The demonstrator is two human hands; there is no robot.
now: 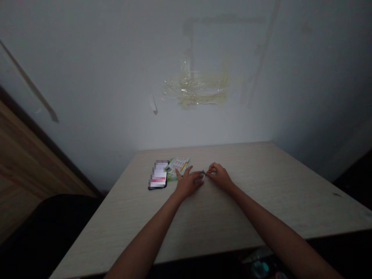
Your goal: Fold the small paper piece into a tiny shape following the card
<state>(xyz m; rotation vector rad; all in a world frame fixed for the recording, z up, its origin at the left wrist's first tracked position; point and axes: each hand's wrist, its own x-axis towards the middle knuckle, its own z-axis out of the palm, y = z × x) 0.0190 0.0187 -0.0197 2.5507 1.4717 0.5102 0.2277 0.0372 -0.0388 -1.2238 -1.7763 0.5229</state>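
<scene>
My left hand [188, 185] lies on the table with its fingers spread, beside the lower right of a printed leaflet [178, 164] in green, white and yellow. Its fingertips touch a small dark-blue and white piece [204, 174], too small to name. From the other side my right hand [220, 176] closes on that piece, thumb and forefinger pinched at its right edge. Part of the piece is hidden by the fingers. A phone [158, 174] with a lit, blurred screen lies flat to the left, touching or just under the leaflet's edge.
The pale wood-grain table [261, 170] meets a grey wall [116, 77] carrying strips of clear tape [200, 89]. A black chair-like shape [52, 221] stands at the left, beside a wooden panel [23, 151]. Below the front edge are dim objects, one teal [260, 268].
</scene>
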